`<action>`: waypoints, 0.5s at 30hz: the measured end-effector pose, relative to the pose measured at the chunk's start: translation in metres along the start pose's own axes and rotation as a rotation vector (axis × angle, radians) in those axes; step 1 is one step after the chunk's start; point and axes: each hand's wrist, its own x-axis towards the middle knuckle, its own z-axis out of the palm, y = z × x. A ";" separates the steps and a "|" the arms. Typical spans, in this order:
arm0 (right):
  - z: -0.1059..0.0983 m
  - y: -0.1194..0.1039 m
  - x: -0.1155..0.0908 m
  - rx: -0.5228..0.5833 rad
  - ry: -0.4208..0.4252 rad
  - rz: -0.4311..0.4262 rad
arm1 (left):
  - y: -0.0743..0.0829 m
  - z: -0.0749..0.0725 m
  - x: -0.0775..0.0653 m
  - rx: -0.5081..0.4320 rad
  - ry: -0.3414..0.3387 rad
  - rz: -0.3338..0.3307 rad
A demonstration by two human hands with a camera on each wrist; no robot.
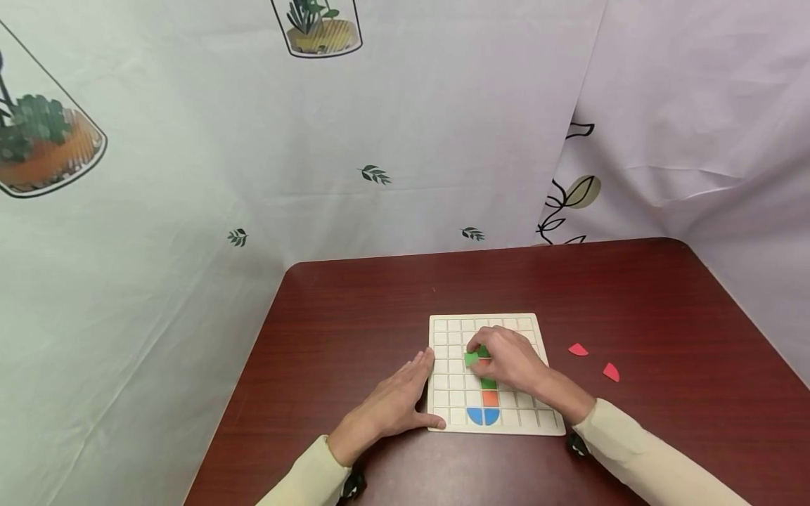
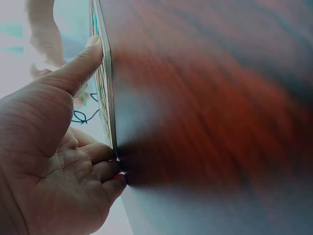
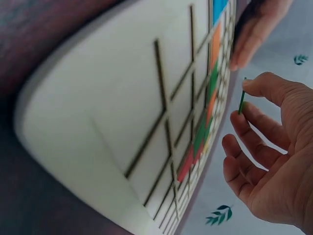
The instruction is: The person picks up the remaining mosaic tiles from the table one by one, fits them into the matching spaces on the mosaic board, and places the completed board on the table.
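The bench [image 1: 354, 302] carries a pale gridded board [image 1: 448, 383], set right of its middle and toward the near side. It looks stiff and fairly light, probably wood, and likely to slide on the glossy top; its rim is the best place to take hold. The left hand [image 1: 399, 397] rests along the board's left side, fingers extended and thumb on the near left corner. The right hand [image 1: 509, 358] pinches a green tile [image 1: 471, 359] between thumb and fingertips, above the board. The tile is thin and seems rigid, very light and perhaps smooth, so opposite edges should suit a fingertip hold. Two red pieces [image 1: 579, 349], right of the board, look equally thin and fiddly to lift. No brand, label or writing is readable.
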 end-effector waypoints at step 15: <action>0.015 0.001 -0.002 -0.095 0.008 -0.052 | -0.001 0.001 0.000 0.004 -0.003 -0.004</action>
